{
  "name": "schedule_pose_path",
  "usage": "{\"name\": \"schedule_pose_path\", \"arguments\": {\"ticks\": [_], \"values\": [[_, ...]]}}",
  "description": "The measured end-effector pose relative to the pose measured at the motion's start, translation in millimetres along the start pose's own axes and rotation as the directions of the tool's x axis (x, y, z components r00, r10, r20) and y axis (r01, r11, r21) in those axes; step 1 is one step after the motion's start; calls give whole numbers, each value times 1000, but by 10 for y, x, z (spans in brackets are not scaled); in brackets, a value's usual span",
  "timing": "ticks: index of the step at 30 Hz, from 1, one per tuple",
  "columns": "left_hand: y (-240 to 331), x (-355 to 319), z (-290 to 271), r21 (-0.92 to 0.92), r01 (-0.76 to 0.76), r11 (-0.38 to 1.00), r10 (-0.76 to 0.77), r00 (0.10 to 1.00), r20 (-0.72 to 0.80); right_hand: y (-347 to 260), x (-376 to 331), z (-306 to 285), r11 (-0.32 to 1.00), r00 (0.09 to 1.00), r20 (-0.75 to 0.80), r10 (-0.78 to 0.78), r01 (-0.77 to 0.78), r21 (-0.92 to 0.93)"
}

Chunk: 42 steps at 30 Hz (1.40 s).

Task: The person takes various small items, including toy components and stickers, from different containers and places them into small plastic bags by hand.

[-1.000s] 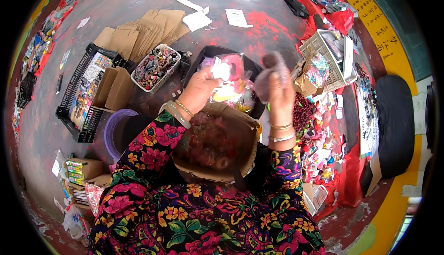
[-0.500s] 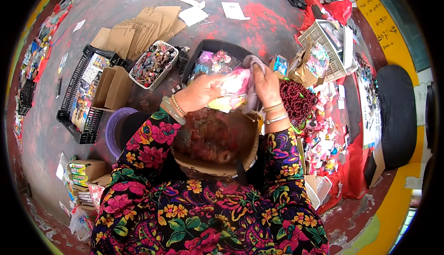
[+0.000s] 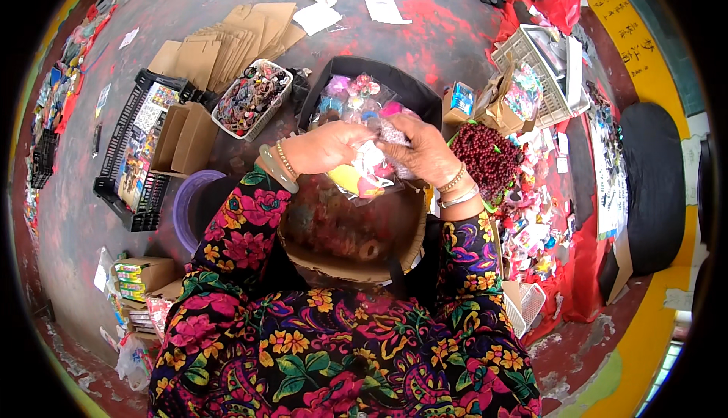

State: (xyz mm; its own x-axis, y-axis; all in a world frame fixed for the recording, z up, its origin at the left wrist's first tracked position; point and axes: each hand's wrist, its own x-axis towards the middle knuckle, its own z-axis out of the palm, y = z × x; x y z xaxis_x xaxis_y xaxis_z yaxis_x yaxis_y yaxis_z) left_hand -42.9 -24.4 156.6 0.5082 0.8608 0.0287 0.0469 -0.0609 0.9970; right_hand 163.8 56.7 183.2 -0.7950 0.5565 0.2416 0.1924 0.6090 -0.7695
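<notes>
My left hand (image 3: 327, 147) and my right hand (image 3: 418, 150) meet over a clear plastic packet (image 3: 369, 169) with pink and yellow pieces inside; both grip it. The packet hangs just above a round cardboard tub (image 3: 350, 230) of small dark trinkets on my lap. Behind my hands stands a black bin (image 3: 413, 90) filled with more clear packets of coloured items. Bangles ring both wrists, and my floral sleeves come up from the lower edge.
A white basket (image 3: 251, 101) of small items, flattened cardboard (image 3: 227, 42) and a black crate (image 3: 129, 161) lie to the left, with a purple bucket (image 3: 188, 207) near my left elbow. Dark red beads (image 3: 489, 158), a white crate (image 3: 540, 73) and scattered packets crowd the right.
My hands, apart and raised a second ago with the right one blurred in motion, have come together on the packet and lowered toward the cardboard tub.
</notes>
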Motion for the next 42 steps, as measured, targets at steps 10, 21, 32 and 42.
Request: {"name": "schedule_pose_path", "arguments": {"ticks": [10,21,32,42], "values": [[189,-89,-79,-390,-72,918,-60,947,-316,184,-187,-479,891,904,-246,350,-241,384],[280,61,118,706,40,707,515,655,-553,-109,-37,105,179,898,257,357,-336,925],[299,47,199,960,-64,273,588,801,-113,28,-52,171,-161,736,319,597,-279,947],[233,59,39,-242,-411,879,110,669,-735,54,-118,-156,83,833,110,543,-183,980]]}}
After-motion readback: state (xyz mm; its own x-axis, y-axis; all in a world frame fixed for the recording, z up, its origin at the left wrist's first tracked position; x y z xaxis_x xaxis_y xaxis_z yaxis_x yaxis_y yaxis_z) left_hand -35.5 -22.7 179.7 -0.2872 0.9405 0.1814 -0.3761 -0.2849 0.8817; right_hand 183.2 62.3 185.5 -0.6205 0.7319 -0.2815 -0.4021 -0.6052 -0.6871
